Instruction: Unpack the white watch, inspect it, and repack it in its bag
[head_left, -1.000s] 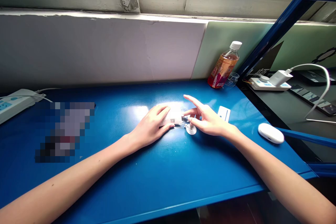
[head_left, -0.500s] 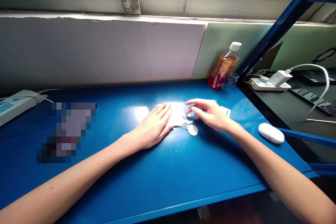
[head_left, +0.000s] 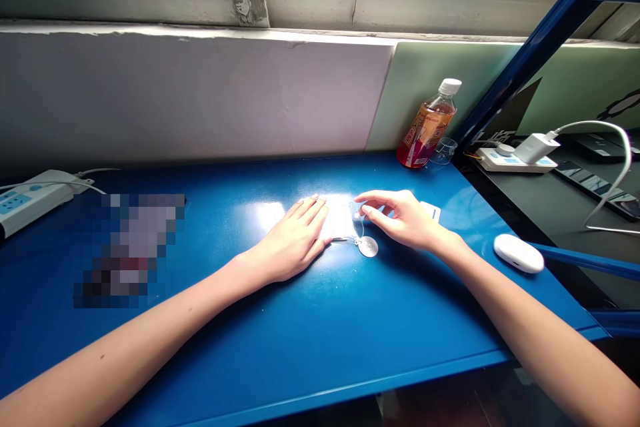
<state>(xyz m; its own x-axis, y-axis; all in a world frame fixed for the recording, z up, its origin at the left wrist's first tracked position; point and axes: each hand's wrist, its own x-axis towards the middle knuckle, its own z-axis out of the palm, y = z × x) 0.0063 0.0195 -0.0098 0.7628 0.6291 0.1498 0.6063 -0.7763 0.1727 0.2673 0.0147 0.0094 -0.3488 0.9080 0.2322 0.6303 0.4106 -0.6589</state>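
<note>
My left hand (head_left: 300, 240) lies flat on the blue table, fingers stretched out together, at the left side of a clear, glare-washed plastic sleeve (head_left: 342, 219). Beside its thumb is a thin dark metal strip, joined to a round silver tag (head_left: 368, 247) on the tabletop. At the sleeve's right edge, my right hand (head_left: 400, 217) brings thumb and index finger together on a small piece of clear plastic; glare blurs its outline. A white card (head_left: 431, 211) shows partly behind the right hand.
A drink bottle (head_left: 429, 123) leans against the wall, a clear cup (head_left: 443, 151) beside it. A white oval case (head_left: 519, 253) lies near the right edge. One power strip (head_left: 40, 199) sits far left, another (head_left: 515, 160) beyond the blue frame. A pixelated object (head_left: 135, 247) lies left.
My right thumb and index finger have closed together at the clear plastic's edge, which appears slightly raised. My left hand stays flat. The view has shifted very slightly.
</note>
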